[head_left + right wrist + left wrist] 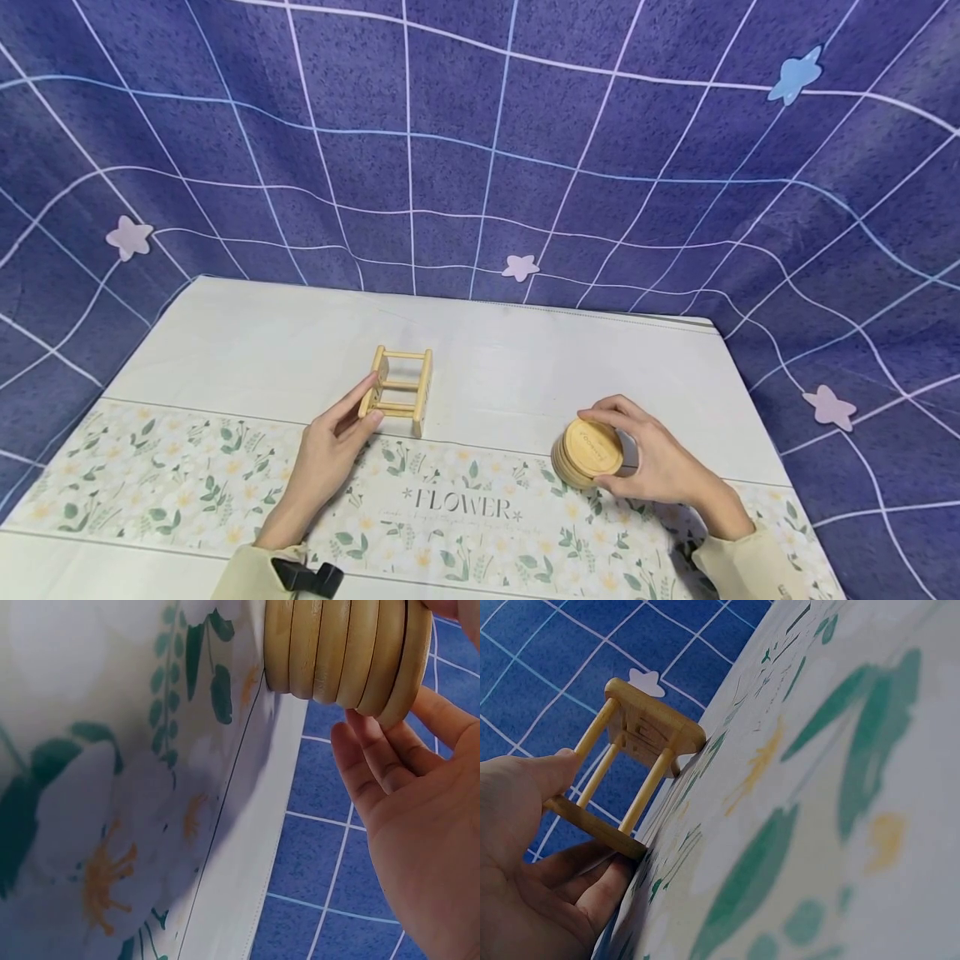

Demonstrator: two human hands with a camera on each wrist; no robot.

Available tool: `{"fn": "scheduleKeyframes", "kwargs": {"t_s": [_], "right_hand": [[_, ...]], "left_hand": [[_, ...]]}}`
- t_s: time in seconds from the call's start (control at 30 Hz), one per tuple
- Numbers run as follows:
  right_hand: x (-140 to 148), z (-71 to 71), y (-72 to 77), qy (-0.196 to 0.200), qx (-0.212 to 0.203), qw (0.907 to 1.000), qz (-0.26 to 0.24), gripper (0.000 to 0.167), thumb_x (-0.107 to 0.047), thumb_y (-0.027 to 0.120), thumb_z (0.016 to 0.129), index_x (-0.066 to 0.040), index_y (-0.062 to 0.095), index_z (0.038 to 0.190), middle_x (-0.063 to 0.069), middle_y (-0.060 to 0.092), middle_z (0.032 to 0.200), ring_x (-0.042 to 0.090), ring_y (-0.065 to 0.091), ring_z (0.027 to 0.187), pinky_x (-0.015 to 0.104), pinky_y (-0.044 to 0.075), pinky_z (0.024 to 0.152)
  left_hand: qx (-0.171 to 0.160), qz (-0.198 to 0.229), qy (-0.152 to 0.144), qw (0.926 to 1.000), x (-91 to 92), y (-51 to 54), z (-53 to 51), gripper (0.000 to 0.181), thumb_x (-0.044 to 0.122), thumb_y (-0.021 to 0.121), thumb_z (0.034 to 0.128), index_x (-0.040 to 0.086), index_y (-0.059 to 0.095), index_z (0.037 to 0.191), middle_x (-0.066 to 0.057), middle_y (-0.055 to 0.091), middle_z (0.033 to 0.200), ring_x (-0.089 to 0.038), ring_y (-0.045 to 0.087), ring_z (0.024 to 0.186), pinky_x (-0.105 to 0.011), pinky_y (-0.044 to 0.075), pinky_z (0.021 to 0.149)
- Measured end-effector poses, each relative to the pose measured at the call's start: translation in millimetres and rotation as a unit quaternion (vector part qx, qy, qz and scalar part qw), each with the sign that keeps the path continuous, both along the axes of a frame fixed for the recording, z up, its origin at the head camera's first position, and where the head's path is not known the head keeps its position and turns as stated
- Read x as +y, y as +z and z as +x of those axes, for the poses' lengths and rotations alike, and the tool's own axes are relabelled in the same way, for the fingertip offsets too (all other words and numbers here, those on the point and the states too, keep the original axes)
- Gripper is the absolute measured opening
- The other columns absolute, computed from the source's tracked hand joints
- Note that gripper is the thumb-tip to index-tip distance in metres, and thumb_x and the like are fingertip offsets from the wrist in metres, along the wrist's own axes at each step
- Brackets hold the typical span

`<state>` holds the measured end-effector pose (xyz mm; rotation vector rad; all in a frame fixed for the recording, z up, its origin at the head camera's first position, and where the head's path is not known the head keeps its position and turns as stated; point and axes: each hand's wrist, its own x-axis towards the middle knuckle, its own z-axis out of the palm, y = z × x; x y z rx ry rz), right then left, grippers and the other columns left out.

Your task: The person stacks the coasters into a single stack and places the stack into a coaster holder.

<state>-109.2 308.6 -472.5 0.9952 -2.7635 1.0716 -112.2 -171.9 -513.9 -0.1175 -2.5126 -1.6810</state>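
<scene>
A small wooden coaster rack (424,390) with two side panels joined by thin rods stands on the table left of the middle. My left hand (326,454) grips its left panel; in the left wrist view the thumb and fingers (604,896) lie on either side of that panel. To the right is a stack of round wooden coasters (330,660), several high. My right hand (652,454) pinches the top coaster (594,446) by its edge, and engraved lettering shows on its face. That coaster sits slightly askew on the ones below, with a thin dark gap at its edge.
A white tablecloth (480,342) with a floral band reading "FLOWER" covers the table. Behind and at both sides hangs a blue gridded curtain (450,167) with star shapes. A black strap (307,577) is around the left wrist.
</scene>
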Motion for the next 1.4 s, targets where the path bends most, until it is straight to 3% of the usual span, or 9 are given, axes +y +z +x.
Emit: {"fn": "scheduleKeyframes", "kwargs": {"t_s": [0.6, 0.97, 1.23, 1.4], "right_hand": [[-0.2, 1.7, -4.2, -0.001, 0.009, 1.0000, -0.003, 0.082, -0.027, 0.102, 0.079, -0.009, 0.067, 0.151, -0.001, 0.062, 0.141, 0.018, 0.064, 0.125, 0.044, 0.063, 0.104], [-0.1, 1.4, -4.7, 0.003, 0.011, 0.9999, -0.010, 0.084, -0.022, 0.102, 0.079, -0.008, 0.065, 0.153, 0.001, 0.062, 0.142, 0.018, 0.063, 0.126, 0.037, 0.061, 0.106], [0.1, 4.5, -5.5, 0.002, 0.023, 0.9995, -0.020, 0.112, -0.025, 0.107, 0.073, -0.007, 0.049, 0.168, 0.013, 0.062, 0.146, 0.021, 0.064, 0.129, 0.033, 0.059, 0.109], [0.6, 8.9, -9.9, -0.009, 0.006, 0.9998, -0.013, 0.124, -0.023, 0.110, 0.069, -0.006, 0.042, 0.171, 0.011, 0.061, 0.151, 0.024, 0.062, 0.136, 0.024, 0.053, 0.114]], "left_hand": [[-0.007, 0.003, -0.002, 1.0000, 1.5, 0.8, -0.2, 0.059, 0.031, 0.072, 0.1118, 0.029, 0.053, 0.167, -0.015, 0.047, 0.172, -0.041, 0.060, 0.146, -0.004, 0.049, 0.104], [-0.003, -0.004, 0.000, 1.0000, 0.8, 1.1, -0.5, 0.058, 0.032, 0.072, 0.1118, 0.029, 0.053, 0.167, -0.014, 0.048, 0.172, -0.041, 0.060, 0.145, -0.004, 0.048, 0.104], [-0.003, 0.002, -0.001, 1.0000, 0.4, 1.5, 0.6, 0.058, 0.031, 0.073, 0.1114, 0.030, 0.054, 0.167, -0.014, 0.049, 0.171, -0.040, 0.061, 0.145, -0.004, 0.049, 0.104], [0.000, 0.001, -0.004, 1.0000, -0.6, 1.2, 1.2, 0.059, 0.031, 0.072, 0.1115, 0.030, 0.053, 0.167, -0.013, 0.049, 0.171, -0.039, 0.060, 0.145, -0.004, 0.049, 0.104]]}}
